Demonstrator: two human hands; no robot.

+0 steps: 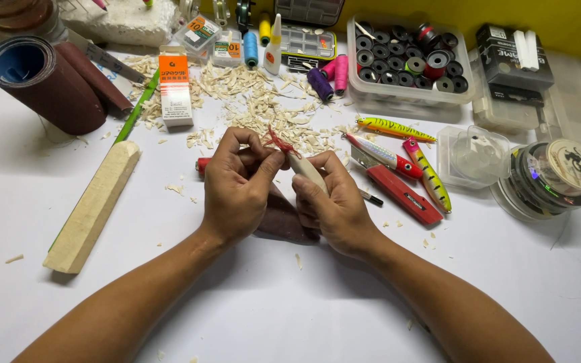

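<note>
Head view: a white table (48,202) strewn with wood shavings (250,94) is recorded. A clear tub (361,94) is seen packed with thread bobbins; a small hinged case (472,156) appears empty. Above the table's centre, a pale carved lure blank (306,171) is clamped in the right hand (334,208), apparently steadied for wrapping. Red thread (278,142) is pinched at its tip by the left hand (237,185).

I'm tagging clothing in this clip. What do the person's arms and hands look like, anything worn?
Nothing worn shows: the left hand and right hand are bare, with no gloves, rings, watch or bracelets. Both forearms are bare to the picture's edge; no sleeves visible.
</note>
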